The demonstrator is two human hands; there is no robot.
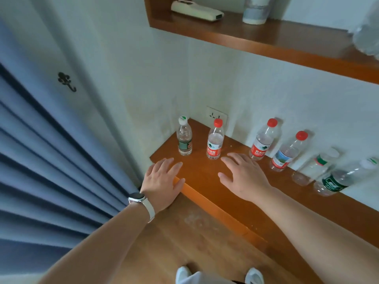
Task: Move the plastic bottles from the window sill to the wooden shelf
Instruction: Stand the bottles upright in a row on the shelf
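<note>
Six plastic bottles are seen standing on the window sill (207, 177), a wooden ledge that runs from the corner at 12 o'clock of the hands out toward 4 o'clock. The green-labelled bottle (184, 137) with a white cap is placed nearest the corner, and the red-capped bottle (215, 140) is set just beside it at 3 o'clock. Farther along the wall, a second red-capped bottle (263, 140), a blue-labelled bottle (288, 152) with a red cap, a clear bottle (313, 167) and a blurred green-labelled bottle (344, 177) are lined up, each apart from the next.

The left hand (162, 183) is held over the sill's front corner with its fingers (174, 167) spread and nothing grasped; a white watch (136, 198) is worn on that wrist. The right hand (244, 177) is held low over the sill, palm down, its fingers (233, 157) open and empty, their tips near the base of the first red-capped bottle; whether contact is made cannot be told.

The wooden shelf (266, 44) is mounted higher on the wall at 1 o'clock. A white remote control (196, 10) and a pale cup (255, 11) are set on it, and a blurred clear bottle (367, 35) is seen at its right end. A blue curtain (51, 160) hangs at 9 o'clock.
</note>
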